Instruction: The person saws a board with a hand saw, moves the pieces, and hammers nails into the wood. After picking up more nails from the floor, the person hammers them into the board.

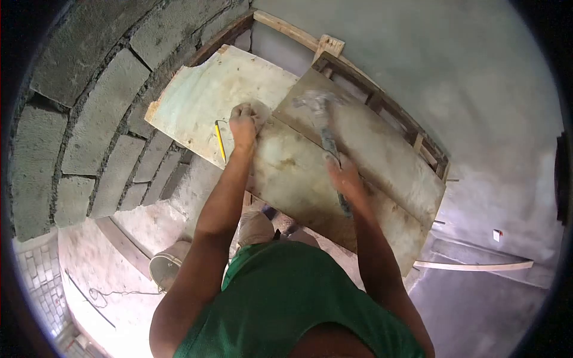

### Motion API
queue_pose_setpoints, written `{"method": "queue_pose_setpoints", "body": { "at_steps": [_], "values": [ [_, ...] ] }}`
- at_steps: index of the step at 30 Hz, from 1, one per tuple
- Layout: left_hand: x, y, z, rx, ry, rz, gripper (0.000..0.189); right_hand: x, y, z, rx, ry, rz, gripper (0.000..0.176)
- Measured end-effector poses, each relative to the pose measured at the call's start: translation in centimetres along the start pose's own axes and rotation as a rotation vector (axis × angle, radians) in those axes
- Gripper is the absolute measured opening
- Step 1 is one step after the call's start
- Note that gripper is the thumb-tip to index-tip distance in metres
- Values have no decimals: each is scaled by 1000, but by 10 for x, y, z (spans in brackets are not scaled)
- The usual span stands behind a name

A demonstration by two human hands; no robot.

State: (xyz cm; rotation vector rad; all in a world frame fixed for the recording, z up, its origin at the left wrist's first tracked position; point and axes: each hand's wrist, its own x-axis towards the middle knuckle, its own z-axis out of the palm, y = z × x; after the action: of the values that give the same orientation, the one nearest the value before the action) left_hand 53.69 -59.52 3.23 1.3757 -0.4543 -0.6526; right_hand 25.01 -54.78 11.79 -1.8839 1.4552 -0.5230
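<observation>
Flat boards point(286, 161) lie in front of me on a wooden frame. My right hand point(342, 171) is wrapped round the handle of a hammer point(327, 137), whose blurred head is over the darker upper board point(364, 137). On the paler board point(206, 89) rests my left hand point(243, 121), its fingers curled and closed; what they hold, if anything, is too small to make out. A yellow pencil-like tool point(220, 142) lies just left of that hand, with a thin dark piece at its top end.
A rough block wall point(101, 113) rises at the left. Wooden framing point(412, 128) runs behind the boards. Below left, a bucket point(165, 269) stands on the floor near a thin cable point(113, 292). At the right, a wooden strip point(477, 265) sticks out past the boards.
</observation>
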Motion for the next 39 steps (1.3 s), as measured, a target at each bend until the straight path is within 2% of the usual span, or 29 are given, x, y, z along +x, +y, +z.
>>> {"method": "queue_pose_setpoints", "body": {
  "at_steps": [1, 2, 3, 4, 6, 8, 10, 12, 13, 15, 19, 21, 24, 28, 30, 33, 34, 35, 36, 38, 39],
  "values": [
    [-20, 20, -8, -216, -128, -243, 21, -11, 3, -6, 3, 4, 2, 46],
    [-45, 44, -15, -429, -254, -488, 22, -23, 0, -13, 144, -49, 142, 40],
    [-76, 58, -10, -437, -321, -525, 23, -35, 1, -17, 288, -105, 283, 34],
    [-109, 66, 1, -443, -386, -560, 24, -48, 8, -17, 297, -107, 287, 34],
    [-151, 58, 9, -437, -616, -822, 23, -60, 16, -15, 500, -13, 264, 24],
    [-201, 42, 43, -594, -445, -923, 18, -76, -3, -21, 606, 54, 201, 23],
    [-230, 43, 58, -597, -463, -850, 17, -90, 1, -23, 700, 124, 158, 21],
    [-251, 48, 69, -605, -487, -786, 16, -100, 17, -23, 596, 342, -70, 22],
    [-259, 51, 74, -597, -465, -759, 17, -107, 26, -27, 603, 355, -69, 22],
    [-273, 55, 85, -580, -454, -722, 18, -121, 20, -45, 537, 234, 259, 19],
    [-298, 51, 94, -525, -531, -656, 16, -125, 16, -52, 365, 429, 196, 22],
    [-300, 53, 99, -514, -561, -631, 16, -122, 29, -47, 554, 410, 152, 24],
    [-294, 52, 101, -500, -547, -632, 14, -120, 29, -46, 502, 436, 57, 26],
    [-267, 45, 104, -506, -494, -692, 14, -104, 28, -37, 466, 432, 85, 27],
    [-243, 44, 100, -534, -464, -728, 14, -99, 14, -42, 402, 306, 241, 27],
    [-196, 59, 89, -535, -529, -662, 9, -73, 1, -42, 361, 299, 279, 29],
    [-187, 73, 86, -331, -647, -634, 6, -61, 3, -37, 351, 298, 279, 29],
    [-180, 85, 84, -125, -758, -597, 7, -48, 4, -30, 485, 352, 235, 27],
    [-176, 87, 84, -133, -752, -599, 7, -37, 6, -24, 622, 401, 188, 26],
    [-170, 88, 82, -54, -828, -506, 11, -18, 4, -18, 659, 400, 135, 27],
    [-158, 84, 82, 8, -813, -548, 13, -9, -1, -16, 704, 410, 84, 27]
  ]
}}
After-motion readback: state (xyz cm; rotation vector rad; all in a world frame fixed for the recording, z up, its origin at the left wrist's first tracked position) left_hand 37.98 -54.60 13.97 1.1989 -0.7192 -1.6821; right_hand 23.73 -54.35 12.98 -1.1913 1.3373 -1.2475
